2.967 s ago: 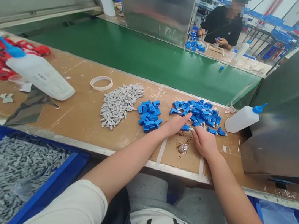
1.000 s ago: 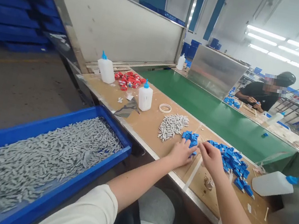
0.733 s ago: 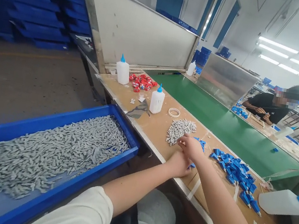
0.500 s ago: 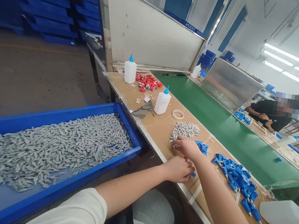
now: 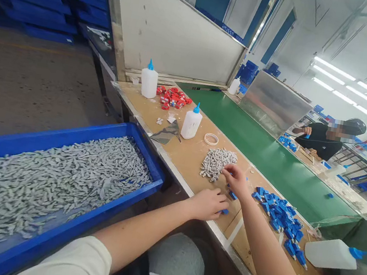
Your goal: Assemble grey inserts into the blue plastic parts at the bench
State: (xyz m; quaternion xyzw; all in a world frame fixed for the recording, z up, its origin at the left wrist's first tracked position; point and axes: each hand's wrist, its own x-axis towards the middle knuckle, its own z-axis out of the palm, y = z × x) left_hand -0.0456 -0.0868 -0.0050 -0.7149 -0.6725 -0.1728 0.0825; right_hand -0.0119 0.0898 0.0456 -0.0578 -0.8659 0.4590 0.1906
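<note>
My left hand (image 5: pixel 207 204) rests low at the table's front edge, fingers curled over a small blue plastic piece (image 5: pixel 225 211) that peeks out at the fingertips. Just beyond it, my right hand (image 5: pixel 237 181) pinches thumb and fingers together at the right side of a pile of small grey pieces (image 5: pixel 215 162). A tiny pale grey piece (image 5: pixel 223 171) shows at those fingertips. More blue pieces lie partly hidden under the right hand. To the right of my forearm spreads a larger heap of blue plastic pieces (image 5: pixel 280 214), some with pale tips.
A blue tray (image 5: pixel 84 219) full of grey pieces stands left, below the table. White squeeze bottles (image 5: pixel 191 124), a tape roll (image 5: pixel 211 139) and red pieces (image 5: pixel 173 98) sit farther up. Another bottle (image 5: pixel 329 253) lies right. Beyond the green belt (image 5: pixel 242 124) a person (image 5: pixel 323 138) works.
My hands have moved apart; the right has drawn back to the right side of the grey pile. The whole view has shifted slightly. The person across has raised a hand.
</note>
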